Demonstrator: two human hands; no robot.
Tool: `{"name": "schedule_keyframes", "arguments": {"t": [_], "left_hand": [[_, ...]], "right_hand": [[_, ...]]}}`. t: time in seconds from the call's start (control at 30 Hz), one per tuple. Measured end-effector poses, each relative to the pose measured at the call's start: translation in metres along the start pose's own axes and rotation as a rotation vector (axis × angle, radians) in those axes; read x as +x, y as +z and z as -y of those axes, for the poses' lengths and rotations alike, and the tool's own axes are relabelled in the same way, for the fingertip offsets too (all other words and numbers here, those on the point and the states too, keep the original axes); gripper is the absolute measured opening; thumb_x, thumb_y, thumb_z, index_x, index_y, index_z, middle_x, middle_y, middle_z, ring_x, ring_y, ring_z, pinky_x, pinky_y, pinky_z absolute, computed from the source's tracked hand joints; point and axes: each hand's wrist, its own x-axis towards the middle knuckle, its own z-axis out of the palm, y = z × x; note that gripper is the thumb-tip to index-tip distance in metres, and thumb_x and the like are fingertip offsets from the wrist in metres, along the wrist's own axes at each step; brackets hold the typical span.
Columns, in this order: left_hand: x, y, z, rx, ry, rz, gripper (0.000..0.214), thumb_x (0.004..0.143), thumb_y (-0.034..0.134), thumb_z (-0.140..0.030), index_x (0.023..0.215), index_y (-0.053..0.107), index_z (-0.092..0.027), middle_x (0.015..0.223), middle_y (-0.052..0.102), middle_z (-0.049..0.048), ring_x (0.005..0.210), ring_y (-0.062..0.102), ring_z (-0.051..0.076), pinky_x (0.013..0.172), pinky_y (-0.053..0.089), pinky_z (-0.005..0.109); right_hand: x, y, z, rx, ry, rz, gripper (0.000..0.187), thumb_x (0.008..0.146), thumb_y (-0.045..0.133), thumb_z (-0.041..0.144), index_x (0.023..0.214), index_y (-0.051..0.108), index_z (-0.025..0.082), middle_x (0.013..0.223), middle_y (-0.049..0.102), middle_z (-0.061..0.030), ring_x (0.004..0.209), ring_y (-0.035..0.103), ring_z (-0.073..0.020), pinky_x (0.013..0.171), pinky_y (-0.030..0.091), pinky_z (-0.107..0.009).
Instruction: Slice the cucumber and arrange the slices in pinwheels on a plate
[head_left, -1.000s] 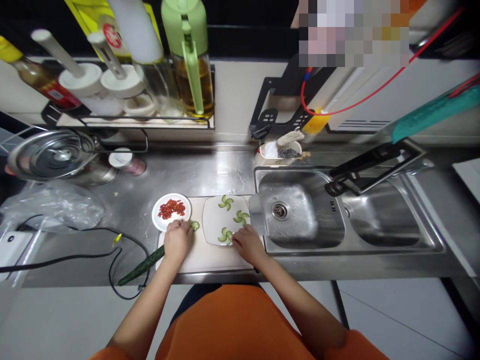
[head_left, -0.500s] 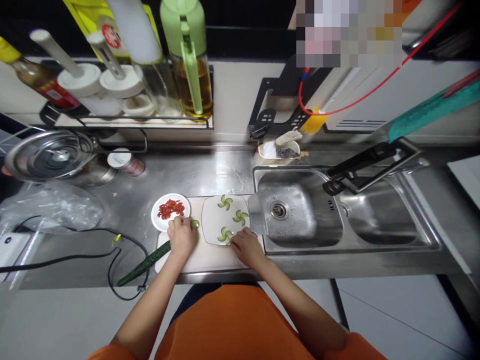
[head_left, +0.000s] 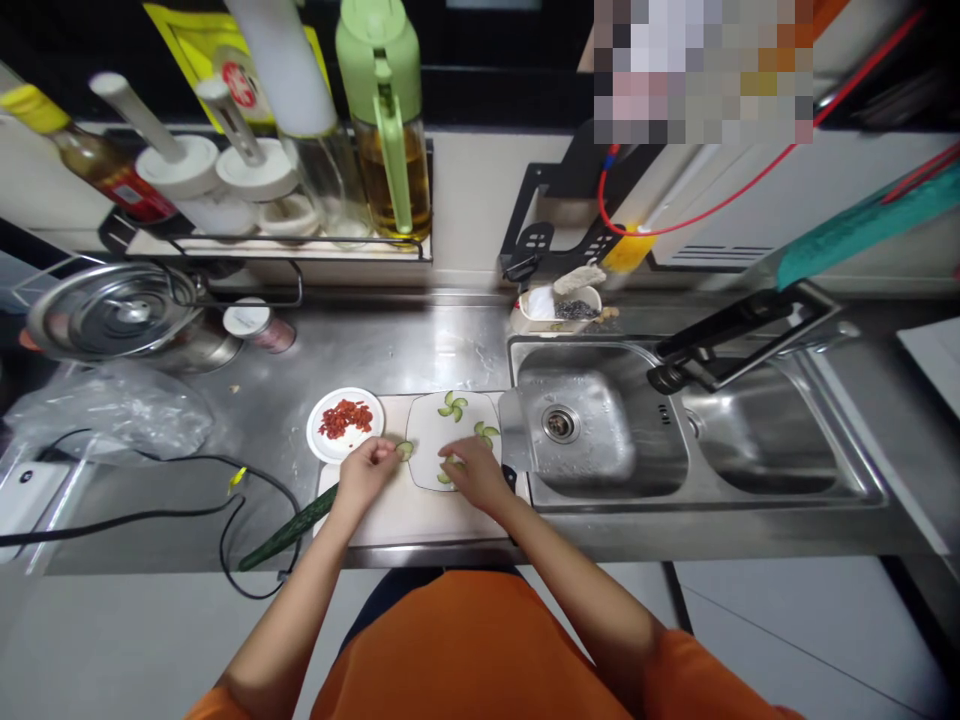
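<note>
A white square plate (head_left: 431, 432) lies on a pale cutting board (head_left: 409, 515) and carries pinwheels of green cucumber slices (head_left: 451, 404). My left hand (head_left: 365, 473) pinches one cucumber slice (head_left: 405, 450) at the plate's left edge. Over the plate's near part, my right hand (head_left: 474, 474) has its fingers curled down on the slices there; what they hold is hidden. A whole cucumber (head_left: 289, 530) lies over the board's left end. A small round dish of red pieces (head_left: 344, 422) stands just behind my left hand.
A steel double sink (head_left: 607, 425) with a black tap (head_left: 739, 335) lies right of the board. A pot lid (head_left: 112, 315), a plastic bag (head_left: 112, 415) and a black cable (head_left: 180, 505) are at the left. Bottles stand on a rack (head_left: 300, 180) behind.
My left hand has carried a cucumber slice rightward to the plate's edge. My right hand has moved left, over the near slices on the plate.
</note>
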Motion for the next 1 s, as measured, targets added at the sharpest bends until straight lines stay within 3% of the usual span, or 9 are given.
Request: {"name": "schedule_keyframes", "arguments": {"t": [0.1,0.17,0.27,0.4,0.53,0.7,0.83,1.0], "left_hand": [[0.0,0.011,-0.008,-0.275,-0.073,0.118,0.039,0.056,0.073,-0.047,0.076,0.059,-0.017,0.061,0.059,-0.0028,0.053,0.048,0.009,0.054,0.033,0.021],[0.0,0.018,-0.012,-0.374,-0.099,0.159,0.041,0.053,0.075,-0.046,0.076,0.059,-0.016,0.059,0.059,-0.0027,0.051,0.047,0.008,0.052,0.032,0.02],[0.003,0.026,-0.013,-0.453,-0.12,0.184,0.041,0.052,0.077,-0.043,0.077,0.06,-0.015,0.058,0.058,-0.0029,0.049,0.045,0.006,0.049,0.03,0.019],[0.007,0.035,-0.008,-0.481,-0.088,0.15,0.039,0.053,0.077,-0.039,0.079,0.061,-0.014,0.059,0.058,-0.0037,0.049,0.046,0.005,0.05,0.032,0.018],[0.009,0.038,0.0,-0.258,0.071,-0.015,0.03,0.063,0.07,-0.04,0.082,0.064,-0.016,0.064,0.06,-0.0025,0.054,0.051,0.008,0.055,0.039,0.02],[0.015,0.033,0.012,0.247,0.526,-0.237,0.013,0.078,0.057,-0.028,0.082,0.066,-0.02,0.079,0.067,0.0024,0.074,0.059,0.016,0.071,0.045,0.028],[0.022,0.03,0.022,0.489,0.786,-0.267,0.015,0.084,0.051,-0.021,0.087,0.066,-0.02,0.086,0.068,0.0056,0.085,0.058,0.019,0.08,0.044,0.033],[0.025,0.031,0.031,0.603,0.868,-0.275,0.018,0.086,0.05,-0.02,0.094,0.067,-0.02,0.089,0.068,0.0068,0.09,0.057,0.019,0.082,0.042,0.034]], "right_hand": [[0.019,0.005,0.009,0.147,0.064,-0.026,0.014,0.078,0.063,0.023,0.09,0.068,0.02,0.09,0.069,-0.0032,0.09,0.056,-0.0182,0.083,0.039,-0.032],[0.029,0.006,0.014,0.256,0.144,0.014,0.011,0.077,0.062,0.025,0.084,0.069,0.02,0.082,0.069,-0.0012,0.081,0.058,-0.0161,0.074,0.042,-0.028],[0.04,0.004,0.018,0.375,0.245,0.05,0.01,0.075,0.06,0.024,0.075,0.068,0.019,0.07,0.065,0.0011,0.068,0.057,-0.013,0.064,0.041,-0.024],[0.049,-0.002,0.015,0.446,0.277,0.06,0.01,0.072,0.058,0.023,0.071,0.067,0.018,0.066,0.063,0.002,0.064,0.056,-0.0118,0.061,0.04,-0.023],[0.055,-0.004,0.01,0.44,0.25,0.068,0.01,0.071,0.058,0.025,0.07,0.066,0.018,0.066,0.063,0.0021,0.064,0.055,-0.0113,0.062,0.04,-0.023],[0.062,0.003,0.005,0.317,0.259,0.035,0.006,0.07,0.059,0.023,0.071,0.064,0.02,0.063,0.06,0.0042,0.062,0.053,-0.0108,0.059,0.037,-0.021],[0.066,0.01,0.002,0.149,0.222,0.058,0.006,0.072,0.057,0.02,0.07,0.062,0.02,0.061,0.058,0.0048,0.06,0.051,-0.01,0.058,0.035,-0.02],[0.069,0.016,0.0,0.028,0.196,0.095,0.008,0.075,0.055,0.018,0.073,0.063,0.019,0.066,0.061,0.0028,0.065,0.052,-0.0113,0.059,0.034,-0.022]]}}
